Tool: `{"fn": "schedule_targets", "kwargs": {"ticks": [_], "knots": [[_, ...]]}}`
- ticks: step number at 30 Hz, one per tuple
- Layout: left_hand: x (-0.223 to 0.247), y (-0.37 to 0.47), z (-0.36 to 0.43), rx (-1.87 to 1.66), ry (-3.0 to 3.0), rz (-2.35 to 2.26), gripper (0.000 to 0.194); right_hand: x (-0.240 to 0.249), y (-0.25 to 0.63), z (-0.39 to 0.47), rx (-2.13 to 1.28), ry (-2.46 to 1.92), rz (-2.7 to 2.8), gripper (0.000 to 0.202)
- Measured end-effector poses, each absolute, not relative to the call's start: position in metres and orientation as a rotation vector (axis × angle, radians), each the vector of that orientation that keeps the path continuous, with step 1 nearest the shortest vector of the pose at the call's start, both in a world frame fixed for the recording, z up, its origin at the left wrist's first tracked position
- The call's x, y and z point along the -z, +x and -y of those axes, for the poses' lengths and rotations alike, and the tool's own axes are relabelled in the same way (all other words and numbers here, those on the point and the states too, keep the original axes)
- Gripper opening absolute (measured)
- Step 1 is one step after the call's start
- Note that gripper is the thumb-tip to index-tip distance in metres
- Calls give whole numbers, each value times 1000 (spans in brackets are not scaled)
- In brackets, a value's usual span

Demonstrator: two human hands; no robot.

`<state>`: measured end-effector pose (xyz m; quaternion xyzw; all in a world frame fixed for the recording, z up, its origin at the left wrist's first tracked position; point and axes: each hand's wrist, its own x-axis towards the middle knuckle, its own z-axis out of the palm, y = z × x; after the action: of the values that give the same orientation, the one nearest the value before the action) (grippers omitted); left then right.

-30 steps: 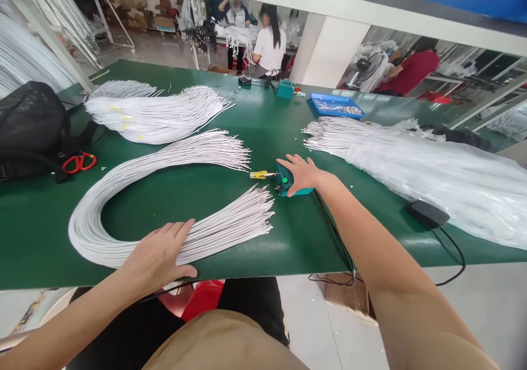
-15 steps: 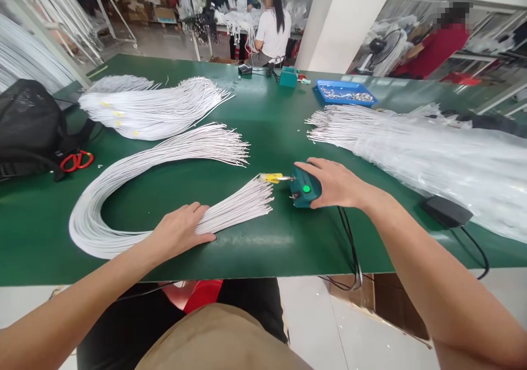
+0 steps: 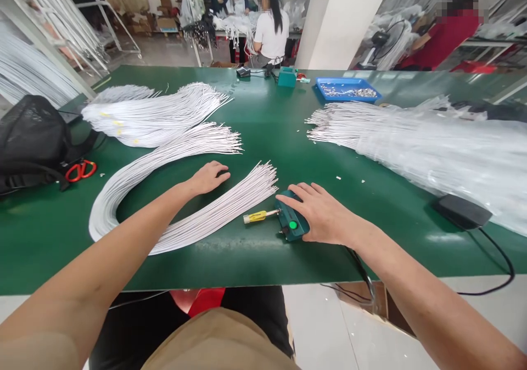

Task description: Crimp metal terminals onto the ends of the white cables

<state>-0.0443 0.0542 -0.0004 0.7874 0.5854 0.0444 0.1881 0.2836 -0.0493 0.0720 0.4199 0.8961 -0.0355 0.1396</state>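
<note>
The teal tool box (image 3: 293, 223) sits near the table's (image 3: 263, 260) front edge under the right hand's (image 3: 325, 216) grasping fingers, left hand (image 3: 207, 178) flat, fingers released, on one looped white wire bundle (image 3: 173, 194), two more bundles (image 3: 152, 115) and red scissors (image 3: 80, 170) beyond

The teal box (image 3: 293, 223) lies half hidden under the right hand (image 3: 325, 216) — its cord drops behind the table edge (image 3: 263, 279).

Red scissors (image 3: 80, 170), black bag (image 3: 31, 136), blue tray (image 3: 348, 90), black pedal (image 3: 463, 212)
</note>
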Motion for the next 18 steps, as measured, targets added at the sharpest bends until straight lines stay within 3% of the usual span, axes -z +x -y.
{"fn": "schedule_targets", "kwargs": {"ticks": [5, 13, 15, 18], "knots": [[19, -40, -100, -140, 2178, -1887, 55, -71, 286, 41, 137, 1223, -2610, 103], [0, -42, -76, 41, 2133, -1810, 78, -73, 273, 31, 144, 1348, -2733, 97], [-7, -58, -43, 99, 2126, -1716, 77, -91, 274, 44, 304, 1383, -2942, 83], [-12, -88, 18, 96, 2034, -1679, 76, -101, 299, 99, 634, 1537, -3437, 28]]}}
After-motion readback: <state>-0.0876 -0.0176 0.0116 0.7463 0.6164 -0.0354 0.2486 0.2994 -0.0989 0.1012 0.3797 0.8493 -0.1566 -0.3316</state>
